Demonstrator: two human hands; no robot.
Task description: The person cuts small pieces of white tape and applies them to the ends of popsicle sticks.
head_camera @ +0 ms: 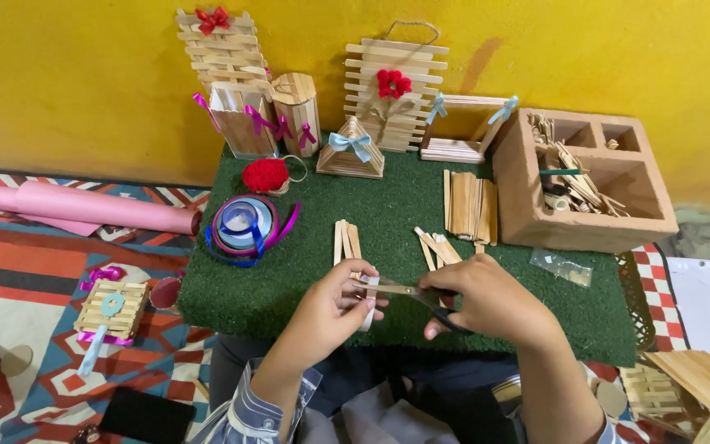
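Note:
My left hand [332, 304] pinches a short white strip [370, 308] that hangs down from my fingers. My right hand [486, 298] grips a pair of scissors [408, 290] with dark handles, and its blades point left and meet the strip. Both hands hover over the near edge of a green turf mat [306, 263]. Just beyond them lie loose wooden craft sticks [347, 240] and a second small bunch of craft sticks [437, 247].
A stack of sticks [470, 205] and a brown compartment box [593, 177] of sticks sit at right. Ribbon spools [246, 224], red yarn [266, 174] and stick-built crafts line the back. A pink paper roll [84, 205] lies left; a black phone [145, 415] is near my knee.

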